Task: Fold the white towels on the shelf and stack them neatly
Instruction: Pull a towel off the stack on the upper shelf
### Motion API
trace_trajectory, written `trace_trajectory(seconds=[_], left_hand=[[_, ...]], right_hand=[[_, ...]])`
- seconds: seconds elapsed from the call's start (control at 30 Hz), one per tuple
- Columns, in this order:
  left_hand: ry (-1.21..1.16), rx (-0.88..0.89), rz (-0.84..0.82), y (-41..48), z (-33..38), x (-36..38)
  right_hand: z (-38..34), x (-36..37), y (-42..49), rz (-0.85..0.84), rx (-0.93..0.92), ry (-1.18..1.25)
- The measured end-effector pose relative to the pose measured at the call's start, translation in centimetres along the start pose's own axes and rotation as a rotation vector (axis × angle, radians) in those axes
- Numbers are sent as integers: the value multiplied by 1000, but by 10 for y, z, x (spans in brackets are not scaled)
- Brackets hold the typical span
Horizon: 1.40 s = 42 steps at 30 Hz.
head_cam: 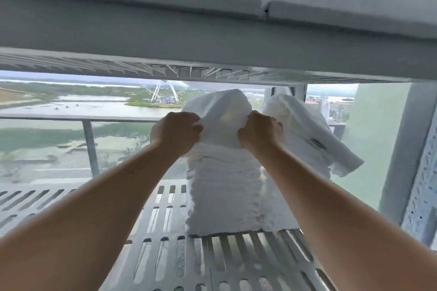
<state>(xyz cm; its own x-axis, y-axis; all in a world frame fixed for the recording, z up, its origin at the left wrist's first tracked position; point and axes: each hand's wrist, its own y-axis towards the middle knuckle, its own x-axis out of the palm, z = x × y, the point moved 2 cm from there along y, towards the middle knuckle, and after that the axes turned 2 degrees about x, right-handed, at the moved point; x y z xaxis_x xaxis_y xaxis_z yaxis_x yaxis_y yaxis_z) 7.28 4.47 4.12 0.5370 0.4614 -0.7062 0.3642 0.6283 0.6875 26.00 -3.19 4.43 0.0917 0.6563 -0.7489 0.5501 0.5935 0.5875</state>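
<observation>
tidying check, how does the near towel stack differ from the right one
The near stack has even layers; the right stack is topped by a loose towel hanging off its side. The left hand and right hand grip the near stack's top; neither holds the right stack. Both are white.

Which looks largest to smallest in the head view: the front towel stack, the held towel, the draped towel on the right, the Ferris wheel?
1. The front towel stack and the draped towel: about alike, not ranked.
2. The held towel.
3. The Ferris wheel, smallest, but far away.
</observation>
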Motion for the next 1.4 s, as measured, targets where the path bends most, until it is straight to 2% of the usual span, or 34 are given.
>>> trace_trajectory(seconds=[0.2, 0.37, 0.57, 0.73, 1.0, 1.2, 1.4], left_hand=[[60, -94, 78, -8, 1, 0], [89, -113, 125, -10, 7, -9], [52, -135, 252, -22, 10, -32], [69, -108, 299, -35, 4, -51], [-16, -24, 319, -67, -22, -83], [-97, 35, 294, -105, -42, -98], [-68, 64, 289, -147, -73, -106]], right_hand=[[1, 3, 4, 63, -119, 89], [2, 2, 8, 75, -144, 229], [-4, -9, -14, 252, -226, 402], [-19, -23, -37, 315, -279, 411], [-54, -48, -84, 388, -246, 386], [-65, -59, -129, 377, -242, 330], [-77, -59, -176, 344, -231, 261]])
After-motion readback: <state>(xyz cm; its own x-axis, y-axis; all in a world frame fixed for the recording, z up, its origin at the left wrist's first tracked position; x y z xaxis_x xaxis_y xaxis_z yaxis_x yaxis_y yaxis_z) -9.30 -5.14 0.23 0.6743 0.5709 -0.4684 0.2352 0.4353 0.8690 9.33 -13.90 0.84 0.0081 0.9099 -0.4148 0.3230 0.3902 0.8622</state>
